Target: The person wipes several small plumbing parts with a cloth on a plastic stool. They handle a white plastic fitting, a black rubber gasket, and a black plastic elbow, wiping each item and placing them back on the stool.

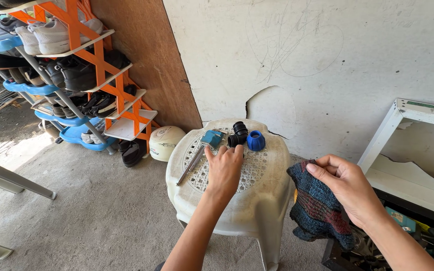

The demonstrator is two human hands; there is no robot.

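Nearest, the right hand is pinching a dark knitted cloth of blue and red threads, holding it off the right edge of the white plastic stool, so the cloth is hanging free beside the seat rather than lying on it. Farther in, the left hand is resting palm down on the stool's perforated top, fingers loosely spread and gripping nothing. Just beyond its fingertips, toward the far rim, a black pipe elbow fitting is sitting, with a blue threaded cap touching it on the right. The left hand is clearly the nearer one to both. Left of the hand, a long metal tool with a blue-green head is lying with its long axis running from near left to far right. Behind the stool, a cracked white wall is standing.
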